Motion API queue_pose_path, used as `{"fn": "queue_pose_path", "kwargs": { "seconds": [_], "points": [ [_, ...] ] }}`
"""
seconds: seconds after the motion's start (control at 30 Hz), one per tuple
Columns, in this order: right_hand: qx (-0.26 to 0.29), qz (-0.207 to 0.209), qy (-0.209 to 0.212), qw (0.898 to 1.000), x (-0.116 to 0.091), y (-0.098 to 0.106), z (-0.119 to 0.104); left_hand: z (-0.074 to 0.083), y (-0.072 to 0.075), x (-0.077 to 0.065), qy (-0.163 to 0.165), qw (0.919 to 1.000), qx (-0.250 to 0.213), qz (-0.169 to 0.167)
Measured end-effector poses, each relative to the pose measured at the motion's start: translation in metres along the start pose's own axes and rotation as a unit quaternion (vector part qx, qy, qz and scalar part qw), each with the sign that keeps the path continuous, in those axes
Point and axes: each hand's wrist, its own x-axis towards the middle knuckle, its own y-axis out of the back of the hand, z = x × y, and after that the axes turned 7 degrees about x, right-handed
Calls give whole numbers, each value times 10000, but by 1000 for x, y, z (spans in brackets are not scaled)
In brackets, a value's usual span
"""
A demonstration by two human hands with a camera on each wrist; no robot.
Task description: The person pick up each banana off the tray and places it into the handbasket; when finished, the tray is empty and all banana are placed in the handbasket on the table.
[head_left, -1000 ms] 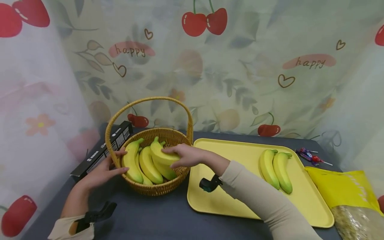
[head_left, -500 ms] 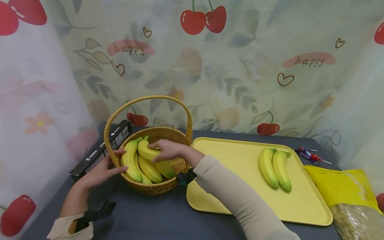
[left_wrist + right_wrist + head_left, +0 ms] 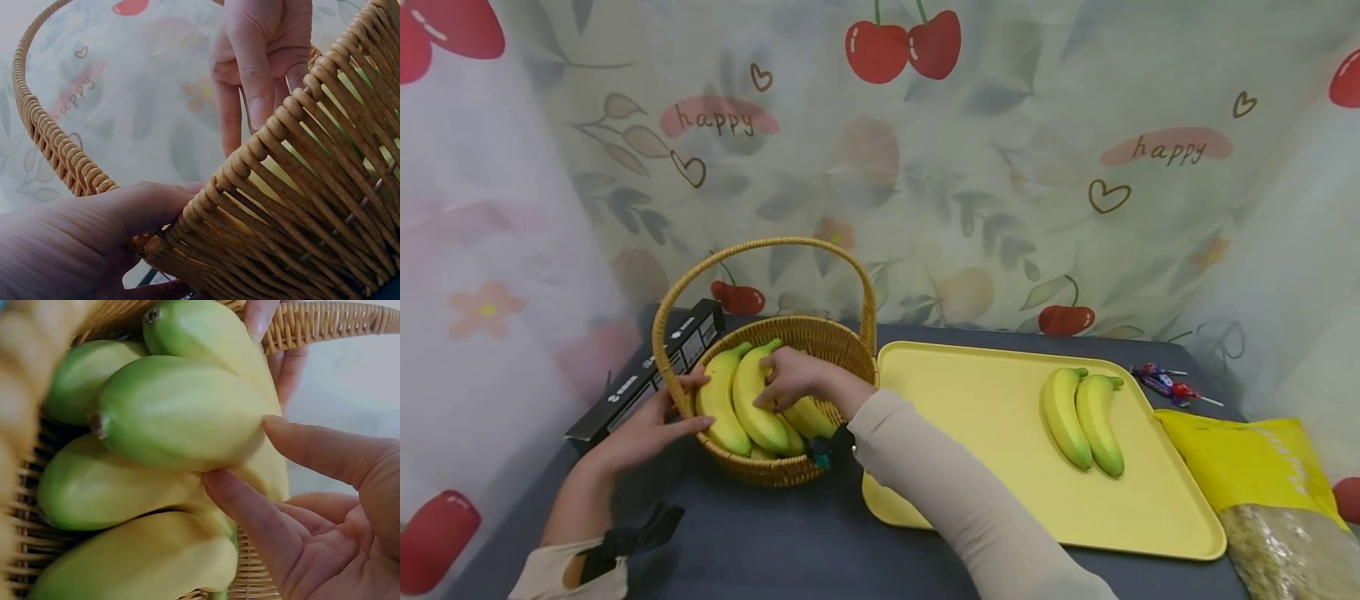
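A wicker basket [image 3: 778, 477] with a tall arched handle stands at the left, holding several bananas. At its left rim my left hand [image 3: 651, 425] grips the basket, thumb and fingers round the base of the handle. My right hand [image 3: 793, 375] reaches into the basket and pinches a banana [image 3: 752, 404] lying on top of the others. In the right wrist view thumb and finger sit on either side of that banana [image 3: 181, 412], whose green tip points away from the hand. Another banana [image 3: 721, 404] lies along its left side. Lower bananas [image 3: 125, 487] are partly covered.
A yellow tray [image 3: 962, 400] right of the basket bears two bananas [image 3: 1082, 421] side by side. Wrapped lollipops [image 3: 1168, 385] and a yellow-topped bag [image 3: 1247, 458] lie beyond its right edge. A long black box [image 3: 632, 392] lies behind my left hand. A printed curtain [image 3: 880, 208] encloses the table.
My right hand has moved left with the top banana, which has swung upright beside the leftmost one. The left hand has stayed at the basket's rim.
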Motion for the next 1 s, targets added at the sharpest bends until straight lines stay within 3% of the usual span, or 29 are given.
{"fn": "queue_pose_path", "kwargs": {
  "seconds": [0.17,0.63,0.83,1.0],
  "points": [
    [227,262,-360,9987,1,-1,0,2,2,0,-13,10000,50,23],
    [377,18,-546,9978,-1,5,-2,1,-1,0,-2,10000,22,27],
    [558,15,-506,9972,-5,7,1,2,0,1,-8,10000,1,19],
    [509,-18,-201,9985,-14,9,7,2,1,-1,-13,10000,26,36]
  ]
}}
